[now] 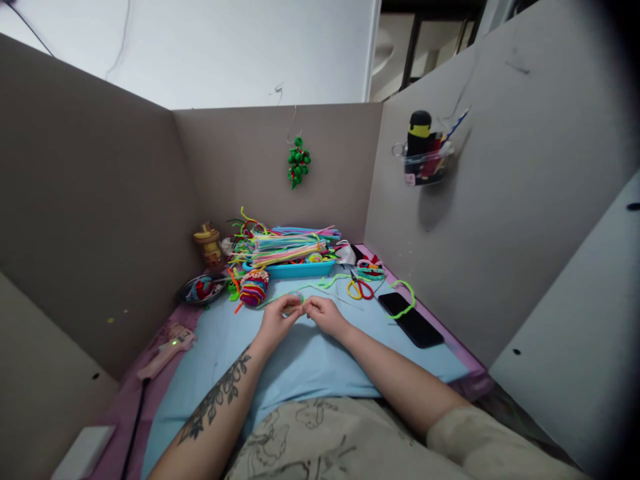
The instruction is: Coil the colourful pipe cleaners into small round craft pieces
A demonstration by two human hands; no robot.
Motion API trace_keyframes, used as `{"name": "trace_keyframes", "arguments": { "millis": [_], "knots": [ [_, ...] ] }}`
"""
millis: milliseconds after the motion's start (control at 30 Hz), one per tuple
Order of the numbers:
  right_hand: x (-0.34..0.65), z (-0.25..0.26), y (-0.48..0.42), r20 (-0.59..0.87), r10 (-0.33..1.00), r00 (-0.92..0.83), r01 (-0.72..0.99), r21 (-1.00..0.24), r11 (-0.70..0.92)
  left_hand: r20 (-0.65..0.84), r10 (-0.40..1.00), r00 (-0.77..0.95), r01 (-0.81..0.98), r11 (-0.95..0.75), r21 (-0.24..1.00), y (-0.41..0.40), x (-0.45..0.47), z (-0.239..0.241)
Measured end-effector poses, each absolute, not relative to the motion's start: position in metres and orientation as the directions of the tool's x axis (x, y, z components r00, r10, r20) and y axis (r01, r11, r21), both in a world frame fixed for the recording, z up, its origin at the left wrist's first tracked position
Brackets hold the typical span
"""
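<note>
Over the middle of the blue cloth (240,353), both my hands are closed and meet at the fingertips. My left hand (281,319) and my right hand (324,315) pinch a pale green pipe cleaner (297,295), which shows as a small curl just above the fingers. The fingers partly hide it. Beyond them, a light green pipe cleaner (327,283) lies on the cloth. Red and yellow scissors (360,288) rest to the right of my right hand. A striped multicoloured ball of yarn-like strands (254,288) sits left of my left hand.
A blue tray (300,270) at the back carries bundled pipe cleaners (290,247). A phone (413,321) lies right, under a bright green pipe cleaner (411,293). At left are a bowl (187,293), a cup (209,245) and a corded pink glue gun (170,350). Grey panels enclose the table.
</note>
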State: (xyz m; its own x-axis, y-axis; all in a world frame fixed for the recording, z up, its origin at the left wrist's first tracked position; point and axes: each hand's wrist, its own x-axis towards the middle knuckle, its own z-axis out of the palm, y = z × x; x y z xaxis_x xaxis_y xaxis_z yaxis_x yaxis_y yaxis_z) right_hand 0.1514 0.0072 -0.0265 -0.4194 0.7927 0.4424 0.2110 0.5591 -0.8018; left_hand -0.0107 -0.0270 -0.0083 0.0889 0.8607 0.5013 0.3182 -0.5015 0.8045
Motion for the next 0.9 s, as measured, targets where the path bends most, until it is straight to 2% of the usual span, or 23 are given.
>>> {"name": "trace_keyframes", "arguments": {
  "millis": [300,500,633,900],
  "knots": [
    [0.15,-0.02,0.0,0.485,0.775,-0.405,0.104,-0.818,0.566,0.444,0.895,0.039,0.263,-0.438,0.859,-0.029,-0.011,-0.001],
    [0.152,-0.017,0.001,0.609,0.742,-0.279,0.192,-0.722,0.665,0.289,0.953,0.096,0.064,-0.295,0.953,-0.025,-0.011,-0.003],
    [0.154,-0.015,0.001,0.631,0.731,-0.261,0.231,-0.694,0.682,0.219,0.971,0.101,0.08,-0.227,0.971,-0.025,-0.011,0.0],
    [0.153,-0.016,0.001,0.622,0.736,-0.267,0.247,-0.694,0.676,0.283,0.958,0.043,0.183,-0.286,0.941,-0.029,-0.009,0.002]
  ]
}}
